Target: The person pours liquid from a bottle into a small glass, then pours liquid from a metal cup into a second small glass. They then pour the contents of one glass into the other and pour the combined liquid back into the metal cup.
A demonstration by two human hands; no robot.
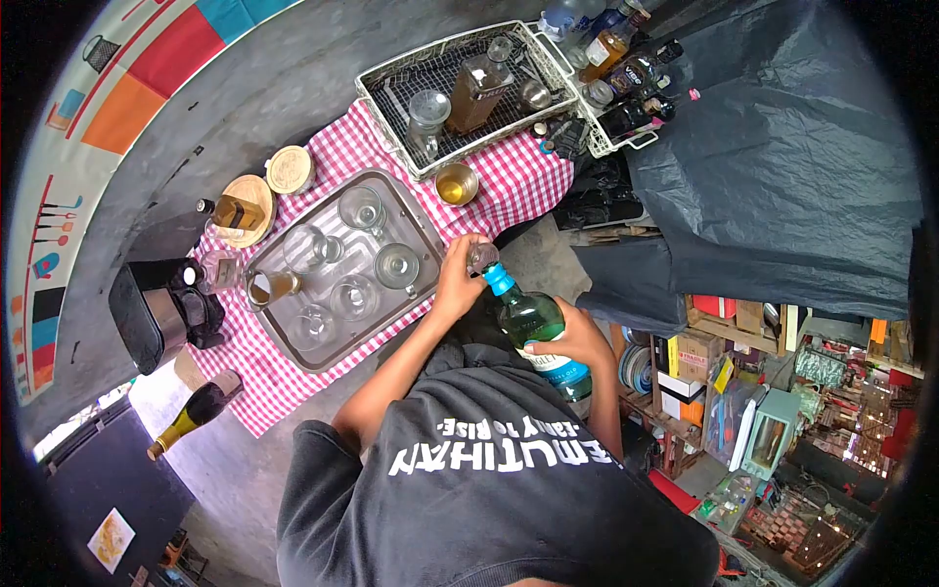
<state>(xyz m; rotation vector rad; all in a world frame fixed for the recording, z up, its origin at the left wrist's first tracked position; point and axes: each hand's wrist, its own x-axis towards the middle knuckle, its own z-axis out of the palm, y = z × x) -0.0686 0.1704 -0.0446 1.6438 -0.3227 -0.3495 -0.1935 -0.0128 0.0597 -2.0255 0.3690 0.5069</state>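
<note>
My right hand (577, 340) is wrapped round a green glass bottle (533, 315) with a blue neck and a white and blue label. The bottle is tilted, its neck pointing up and left toward my left hand. In my left hand (458, 282) is a small clear glass (481, 256), held right at the bottle's mouth. Just left of that hand lies a grey metal tray (416, 210). On it stand several clear glasses, among them a glass mug (397, 265) and a tumbler (363, 207).
A white wire basket (391, 152) with a square bottle (479, 93) stands at the back, a metal cup (456, 184) of yellowish liquid before it. More bottles (636, 73) crowd a rack at right. A dark bottle (196, 414) stands near the checkered cloth's (256, 416) left edge.
</note>
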